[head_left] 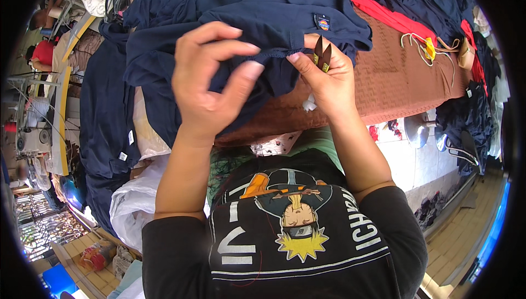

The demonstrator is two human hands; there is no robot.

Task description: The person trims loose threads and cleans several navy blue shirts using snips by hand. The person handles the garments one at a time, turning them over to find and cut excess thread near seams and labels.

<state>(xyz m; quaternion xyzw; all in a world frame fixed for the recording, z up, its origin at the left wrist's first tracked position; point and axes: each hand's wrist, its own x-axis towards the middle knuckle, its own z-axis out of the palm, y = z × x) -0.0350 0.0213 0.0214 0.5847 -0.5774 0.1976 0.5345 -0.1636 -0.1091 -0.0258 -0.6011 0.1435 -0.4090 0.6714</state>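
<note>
A navy blue garment (274, 3) lies spread in folds across the table before me, with a small sewn label (322, 22) near its right part. My right hand (327, 80) pinches the garment's seamed edge between thumb and forefinger. The same hand holds thread snips (322, 55), their dark pointed blades sticking up past the thumb. My left hand (211, 80) is raised just left of the pinched edge. Its fingers are apart and hold nothing I can see, the thumb and forefinger close to the cloth.
A brown textured cover (394, 69) drapes the table. Red cloth (383, 11) and a tangle of pale cord with a yellow piece (429, 51) lie at the right. More navy garments (104, 123) hang at the left, by a white plastic bag (137, 206). A sewing machine (35, 137) stands farther left.
</note>
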